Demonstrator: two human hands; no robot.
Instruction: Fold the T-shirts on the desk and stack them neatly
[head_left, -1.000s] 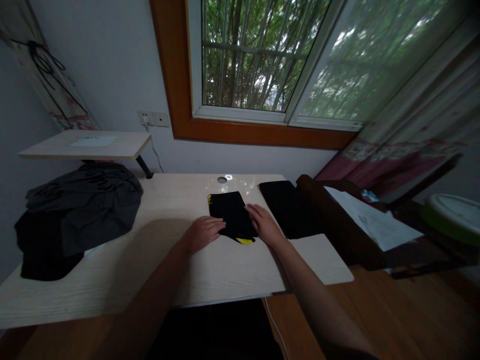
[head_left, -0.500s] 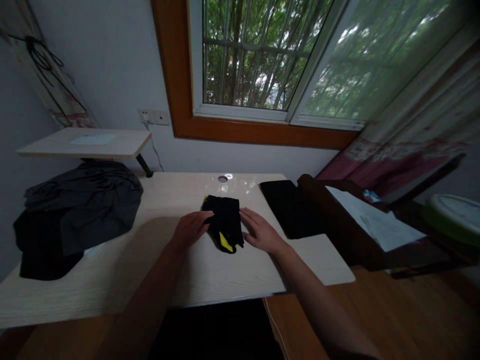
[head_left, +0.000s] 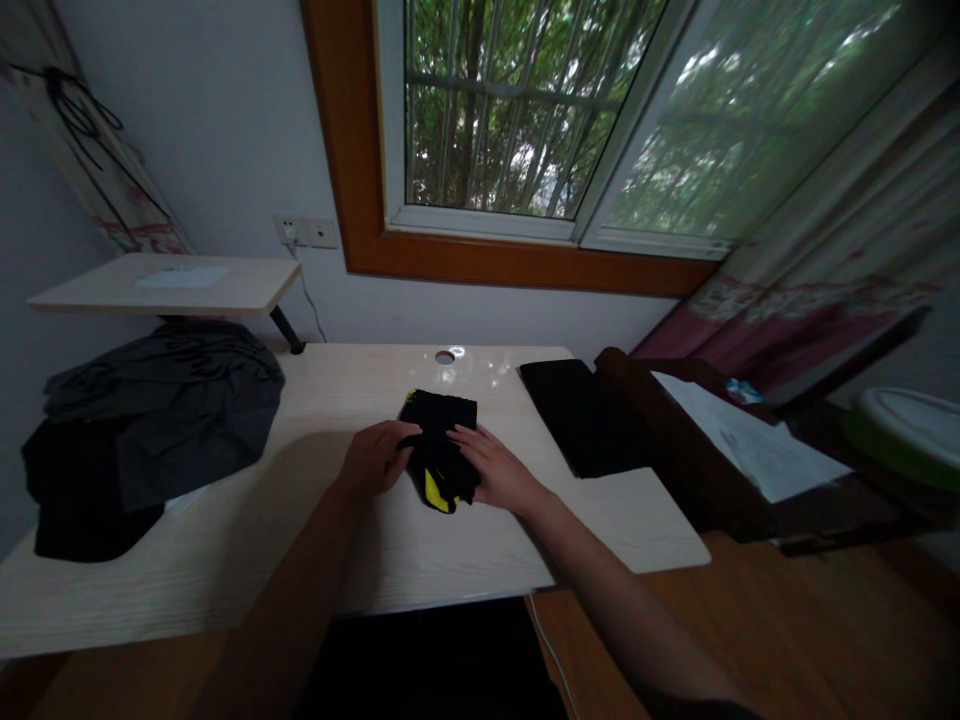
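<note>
Black cloth (head_left: 437, 412) seemed better steadied — the right hand (head_left: 504, 474) had moved onto it, left hand (head_left: 375, 456) touching opposite. Whether either gripped, I couldn't tell.

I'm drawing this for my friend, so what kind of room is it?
Probably a room in a home, maybe a study or bedroom: there's a pale desk, a wood-trimmed window and a patterned curtain.

The folded cloth (head_left: 442, 412) is coloured black, with bright yellow shown at its near end. Beneath it, the bench (head_left: 465, 555) is finished in pale, streaked wood grain. Heaped fabric (head_left: 199, 390) left of it is toned grey and black; the flat piece (head_left: 585, 420) right of it, plain black.
</note>
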